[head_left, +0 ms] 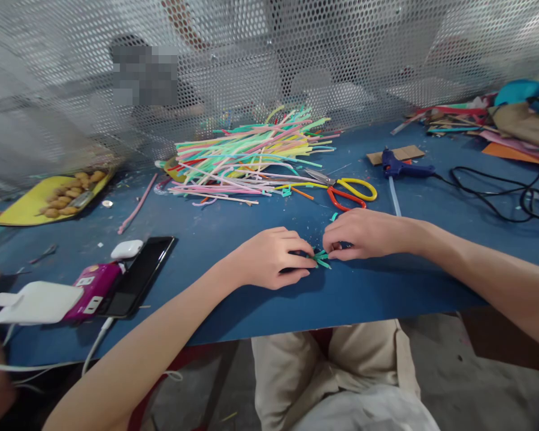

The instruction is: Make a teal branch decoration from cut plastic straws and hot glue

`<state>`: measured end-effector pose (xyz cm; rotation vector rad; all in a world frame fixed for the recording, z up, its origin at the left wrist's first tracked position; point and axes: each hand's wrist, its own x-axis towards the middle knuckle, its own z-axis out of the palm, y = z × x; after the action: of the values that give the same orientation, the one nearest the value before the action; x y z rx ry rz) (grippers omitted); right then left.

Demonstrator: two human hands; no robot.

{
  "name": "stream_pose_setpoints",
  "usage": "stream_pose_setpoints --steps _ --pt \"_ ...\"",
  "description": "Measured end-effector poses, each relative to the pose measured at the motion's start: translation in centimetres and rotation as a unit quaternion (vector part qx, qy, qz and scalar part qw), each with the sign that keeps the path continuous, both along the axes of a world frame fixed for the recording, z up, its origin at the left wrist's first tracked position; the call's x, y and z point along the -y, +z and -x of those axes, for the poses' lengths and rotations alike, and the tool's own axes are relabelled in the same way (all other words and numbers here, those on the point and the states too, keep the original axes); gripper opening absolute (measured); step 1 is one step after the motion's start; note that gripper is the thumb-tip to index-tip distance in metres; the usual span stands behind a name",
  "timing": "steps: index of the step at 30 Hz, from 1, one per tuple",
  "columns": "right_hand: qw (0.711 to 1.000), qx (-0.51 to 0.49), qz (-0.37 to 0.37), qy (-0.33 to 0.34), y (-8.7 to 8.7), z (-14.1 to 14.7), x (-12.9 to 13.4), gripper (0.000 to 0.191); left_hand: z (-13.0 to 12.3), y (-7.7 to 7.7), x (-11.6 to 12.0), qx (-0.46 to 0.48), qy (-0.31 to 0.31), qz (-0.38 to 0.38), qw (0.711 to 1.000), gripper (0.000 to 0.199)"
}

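Where the blue table (233,311) meets its near edge, a small teal straw piece (321,258) is pinched between the closed fingertips of the left hand (272,258) and the right hand (366,233). Toward the near left corner, one black phone (137,275), one magenta power strip (92,289) and one white earbud case (126,248) are laid. Farther back, one pair of scissors (348,193), one blue glue gun (402,169) and a heap of coloured straws (251,155) are seen; nothing is placed between these and the hands.
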<state>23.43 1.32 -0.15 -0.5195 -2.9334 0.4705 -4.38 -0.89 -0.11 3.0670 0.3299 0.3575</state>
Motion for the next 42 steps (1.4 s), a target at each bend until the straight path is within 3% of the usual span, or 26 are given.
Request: stream_pose_setpoints --steps 5,20,29,42 --pt "1.000 -0.008 -0.029 0.007 -0.2 0.0 0.0 0.019 0.0 0.0 0.0 -0.009 0.001 0.010 1.000 0.025" --pt "1.000 -0.013 0.007 0.013 0.0 0.0 -0.2 0.024 -0.1 -0.2 0.0 -0.032 0.002 -0.029 0.999 0.030" --pt "0.999 -0.021 0.033 -0.014 0.1 0.0 0.0 0.023 -0.1 -0.3 0.1 -0.023 -0.002 -0.052 0.998 0.028" --pt "0.998 -0.034 -0.005 -0.046 -0.9 0.7 -0.1 0.015 -0.3 -0.2 0.0 -0.011 -0.004 -0.029 0.999 0.026"
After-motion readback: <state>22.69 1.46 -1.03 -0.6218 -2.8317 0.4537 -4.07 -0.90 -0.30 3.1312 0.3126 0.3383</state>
